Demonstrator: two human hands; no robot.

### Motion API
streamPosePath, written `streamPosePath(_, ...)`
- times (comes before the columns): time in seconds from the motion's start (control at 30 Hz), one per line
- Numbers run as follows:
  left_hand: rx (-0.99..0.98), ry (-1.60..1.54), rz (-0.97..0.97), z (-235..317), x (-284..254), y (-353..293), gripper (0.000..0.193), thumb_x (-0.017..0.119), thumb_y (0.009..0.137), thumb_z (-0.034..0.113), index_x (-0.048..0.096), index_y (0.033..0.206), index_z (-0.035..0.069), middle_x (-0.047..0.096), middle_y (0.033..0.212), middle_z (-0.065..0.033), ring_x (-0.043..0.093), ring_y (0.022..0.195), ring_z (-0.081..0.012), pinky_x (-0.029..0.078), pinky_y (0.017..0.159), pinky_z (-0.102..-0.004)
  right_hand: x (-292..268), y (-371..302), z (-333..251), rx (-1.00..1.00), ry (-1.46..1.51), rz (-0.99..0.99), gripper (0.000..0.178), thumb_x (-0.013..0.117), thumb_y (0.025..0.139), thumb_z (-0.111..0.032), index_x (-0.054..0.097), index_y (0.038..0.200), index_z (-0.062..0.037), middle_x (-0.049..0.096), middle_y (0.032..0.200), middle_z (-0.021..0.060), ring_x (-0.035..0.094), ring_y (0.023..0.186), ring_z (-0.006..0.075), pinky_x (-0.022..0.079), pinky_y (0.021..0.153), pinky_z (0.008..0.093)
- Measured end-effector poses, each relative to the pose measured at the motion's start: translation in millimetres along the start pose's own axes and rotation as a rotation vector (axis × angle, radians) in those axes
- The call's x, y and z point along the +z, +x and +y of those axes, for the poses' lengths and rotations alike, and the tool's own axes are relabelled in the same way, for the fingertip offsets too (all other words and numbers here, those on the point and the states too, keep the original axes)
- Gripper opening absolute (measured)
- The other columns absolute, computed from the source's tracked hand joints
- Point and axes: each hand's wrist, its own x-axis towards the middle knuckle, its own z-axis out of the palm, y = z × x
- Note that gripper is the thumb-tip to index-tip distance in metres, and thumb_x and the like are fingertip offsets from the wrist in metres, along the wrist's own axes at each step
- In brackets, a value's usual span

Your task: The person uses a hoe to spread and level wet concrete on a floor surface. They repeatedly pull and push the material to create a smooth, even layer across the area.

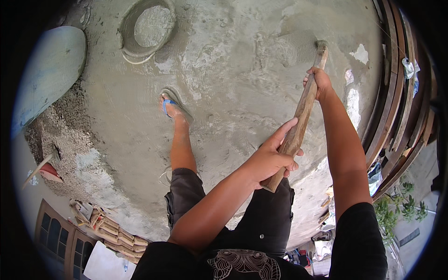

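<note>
Both my hands are closed around the wooden handle [304,107] of what looks like a hoe, slanting away from me to the right. My left hand [273,158] wraps the near end, thumb laid along the wood. Farther up, my right hand [320,83] grips close to the far end. The cement-coated head [301,45] lies against the wet grey cement [233,88], and its edges blend into it. A round bucket [122,32] holding grey mix stands at the far left. My foot in a blue-strapped sandal [171,106] is on the wet cement.
Long wooden planks [394,88] are stacked along the right side. A pale blue curved panel [51,70] and a gravel pile [67,128] lie at the left. Stacked tiles [114,235] and a wooden door [58,233] show at lower left, a leafy plant [396,210] at lower right.
</note>
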Motion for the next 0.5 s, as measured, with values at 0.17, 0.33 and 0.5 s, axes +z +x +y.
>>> streamPosePath(0.17,-0.095,0.149,0.113,23,0,-72,0.099,0.056,0.071,-0.013,0.021,0.157,0.022,0.056,0.111,-0.016,0.056,0.069,-0.012,0.048,0.061,-0.0248,46,-55,47,0.112,0.197,-0.02,0.021,0.055,0.083,-0.014,0.043,0.097,-0.0046,0.05,0.074,0.0092,0.054,0.058,0.0212,0.053,0.054,0.0365)
streamPosePath(0.33,-0.19,0.292,0.196,58,-23,-137,0.095,0.061,0.073,-0.008,0.026,0.156,0.021,0.057,0.109,-0.0145,0.056,0.073,-0.0103,0.049,0.062,-0.0241,102,-95,99,0.208,0.358,-0.015,0.015,0.054,0.083,-0.014,0.045,0.092,-0.0047,0.049,0.076,0.0091,0.053,0.06,0.0218,0.051,0.055,0.0365)
streamPosePath(0.5,-0.261,0.319,0.271,91,-43,-194,0.096,0.061,0.07,-0.009,0.027,0.156,0.018,0.059,0.106,-0.013,0.058,0.075,-0.0117,0.05,0.061,-0.0239,164,-122,141,0.339,0.531,-0.04,0.023,0.053,0.085,-0.01,0.045,0.105,-0.0024,0.049,0.084,0.0129,0.055,0.069,0.0271,0.052,0.063,0.0435)
